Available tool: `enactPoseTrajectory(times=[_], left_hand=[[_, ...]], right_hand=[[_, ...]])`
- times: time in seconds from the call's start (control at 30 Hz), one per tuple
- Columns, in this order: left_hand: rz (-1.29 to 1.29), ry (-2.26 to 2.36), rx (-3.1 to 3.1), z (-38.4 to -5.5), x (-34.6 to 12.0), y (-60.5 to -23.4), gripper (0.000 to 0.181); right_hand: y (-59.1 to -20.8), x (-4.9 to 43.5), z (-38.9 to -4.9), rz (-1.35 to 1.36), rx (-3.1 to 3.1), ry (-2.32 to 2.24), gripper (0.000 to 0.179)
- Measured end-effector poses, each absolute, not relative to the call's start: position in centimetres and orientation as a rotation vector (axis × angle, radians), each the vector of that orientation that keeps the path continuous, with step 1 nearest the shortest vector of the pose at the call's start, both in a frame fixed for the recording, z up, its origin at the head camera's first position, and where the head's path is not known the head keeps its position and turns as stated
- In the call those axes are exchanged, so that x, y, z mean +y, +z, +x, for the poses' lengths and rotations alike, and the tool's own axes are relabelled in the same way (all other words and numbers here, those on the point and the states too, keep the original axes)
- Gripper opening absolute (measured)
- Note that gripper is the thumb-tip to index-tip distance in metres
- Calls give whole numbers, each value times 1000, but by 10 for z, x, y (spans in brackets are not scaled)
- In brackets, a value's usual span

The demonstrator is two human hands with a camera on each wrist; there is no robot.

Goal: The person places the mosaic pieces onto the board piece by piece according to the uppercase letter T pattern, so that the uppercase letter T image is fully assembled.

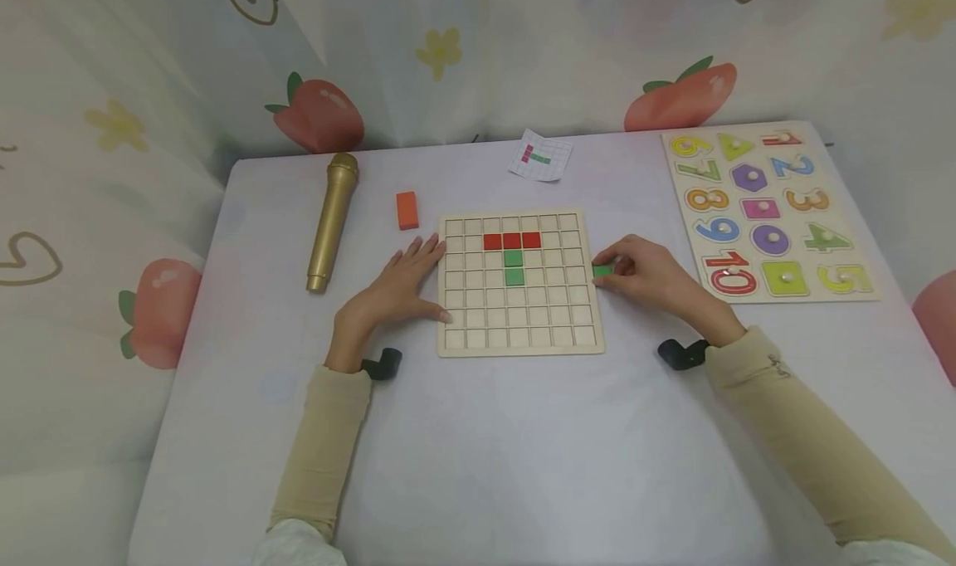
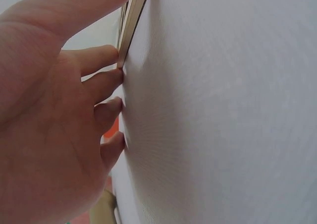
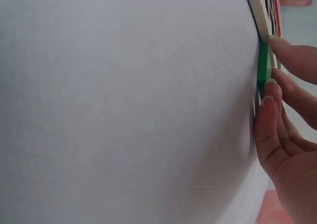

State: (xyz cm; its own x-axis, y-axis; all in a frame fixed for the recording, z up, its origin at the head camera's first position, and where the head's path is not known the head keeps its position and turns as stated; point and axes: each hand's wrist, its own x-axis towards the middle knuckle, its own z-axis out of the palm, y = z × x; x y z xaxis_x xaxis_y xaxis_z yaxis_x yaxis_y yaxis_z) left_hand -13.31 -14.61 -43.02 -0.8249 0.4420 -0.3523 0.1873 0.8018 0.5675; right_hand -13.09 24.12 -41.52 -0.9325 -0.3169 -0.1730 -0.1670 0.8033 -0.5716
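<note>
A pale wooden grid board (image 1: 463,296) lies on the table before me. Three red tiles (image 1: 511,241) form a row in it, and two green tiles (image 1: 514,267) run down below the middle red one. My left hand (image 1: 396,288) is spread at the board's left side, with thumb and fingertips at that edge. Beside the right edge, my right hand (image 1: 642,271) pinches another green tile (image 1: 602,271) between thumb and fingers. In the right wrist view this green tile (image 3: 264,60) is close against the board's side, low over the white cloth.
An orange block (image 1: 407,210) and a gold microphone (image 1: 334,217) lie to the left. Behind the board is a paper card (image 1: 548,158) printed with a red and green grid pattern. A number and shape puzzle board (image 1: 735,209) occupies the back right, near my right forearm.
</note>
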Motion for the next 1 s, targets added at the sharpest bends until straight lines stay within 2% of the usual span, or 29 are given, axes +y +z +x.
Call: enactPoseTrajectory(times=[0.4, 0.63, 1.0], left_hand=[[463, 707, 2518, -133, -146, -432, 120], [454, 720, 2519, -133, -146, -435, 119], [463, 702, 2528, -133, -146, -433, 120]], right_hand=[[-413, 241, -132, -414, 2682, -815, 26], [-405, 243, -134, -439, 2714, -793, 15], [-399, 241, -133, -420, 2599, -996, 22]])
